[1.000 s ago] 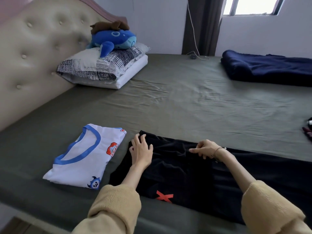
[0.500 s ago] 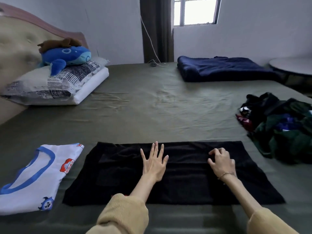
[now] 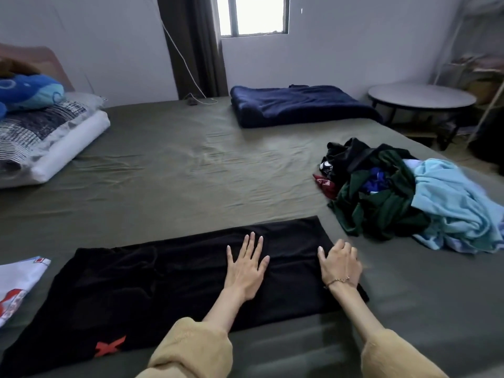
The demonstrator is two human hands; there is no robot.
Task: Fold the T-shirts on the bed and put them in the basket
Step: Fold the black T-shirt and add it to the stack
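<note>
A black T-shirt (image 3: 152, 279) with a red X mark lies flat in a long strip on the olive bed sheet (image 3: 191, 170). My left hand (image 3: 245, 268) presses flat on it with fingers spread. At the shirt's right end my right hand (image 3: 341, 264) rests with fingers bent down over the edge; whether it grips the cloth is unclear. A folded white T-shirt with blue trim (image 3: 16, 282) lies at the left edge. A heap of unfolded clothes (image 3: 395, 192) sits at the right. No basket is in view.
Pillows with a blue plush toy (image 3: 32, 124) lie at the far left. A folded navy blanket (image 3: 294, 105) is at the back of the bed. A round table (image 3: 420, 98) and a white rack stand beyond the bed's right side.
Both hands have slid rightward along the black T-shirt, from its left part to its right end. The view has turned right, bringing the clothes heap and table into sight.
</note>
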